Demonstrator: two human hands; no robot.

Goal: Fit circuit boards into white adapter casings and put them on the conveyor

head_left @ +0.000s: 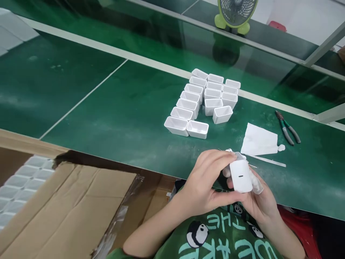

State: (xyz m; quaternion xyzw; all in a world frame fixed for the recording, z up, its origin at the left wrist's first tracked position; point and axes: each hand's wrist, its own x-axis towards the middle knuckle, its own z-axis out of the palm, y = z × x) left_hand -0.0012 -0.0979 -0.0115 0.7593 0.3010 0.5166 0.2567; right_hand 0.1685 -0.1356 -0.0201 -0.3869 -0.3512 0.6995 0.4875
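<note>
A small white plastic box with a dark slot in its face (240, 177) is held between my two hands near the table's front edge. My left hand (206, 180) grips it from the left, thumb below and fingers over the top. On the other side my right hand (260, 201) closes round it, with a crumpled white scrap (257, 182) at its fingers. Several open white boxes (198, 128) stand in rows beyond my hands. A white sheet (259, 139) and a thin metal strip (269, 160) lie just past the held box.
Green-handled pliers (288, 127) lie at the right of the green table (107, 111). A green fan (237, 16) stands at the back. At lower left are an open cardboard box (64, 205) and stacked white parts (24, 183). A metal post rises at right.
</note>
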